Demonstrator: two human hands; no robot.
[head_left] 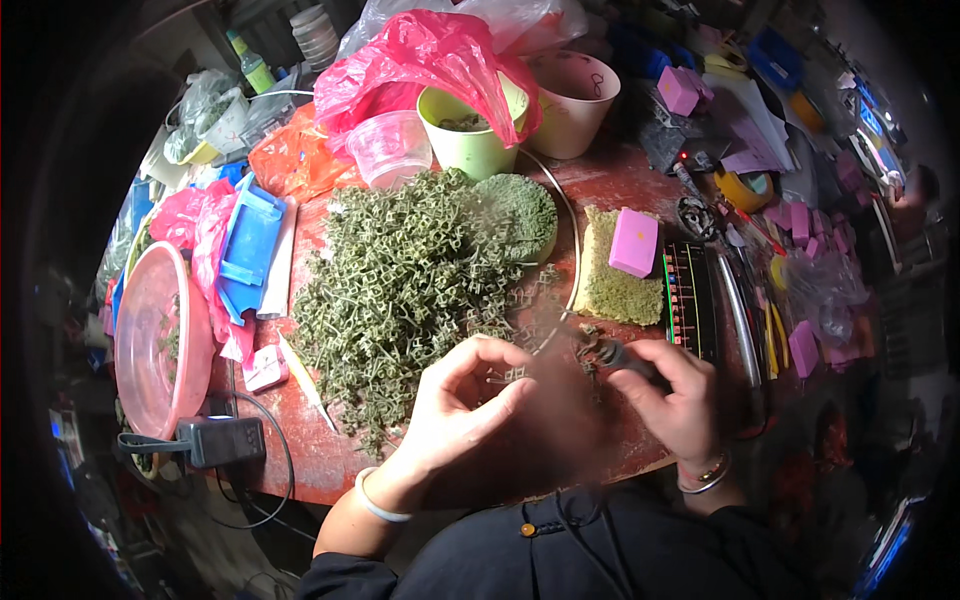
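Note:
In front of me on the red table lies a large heap of small, angular grey-green pieces (400, 270). My left hand (450, 410), at the heap's near right edge, is closed with thumb and forefinger pinching a small pale-green angular piece (508, 376). Further right, my right hand (672, 400) is closed around a dark grey object (640, 366), mostly covered by the fingers; its kind cannot be told. Several small loose pieces (590, 345) lie just beyond that hand's fingertips. A faint blur between the two hands hides part of the tabletop.
Beyond the heap stand a light-green bucket (470, 150), a white bucket (572, 105) and a pink plastic bag (425, 65). A pink block (634, 242) rests on a yellow-green sponge (610, 285). Leftward are a pink basin (165, 340) and a black power bank (220, 441). A thin hose (576, 250) crosses the table.

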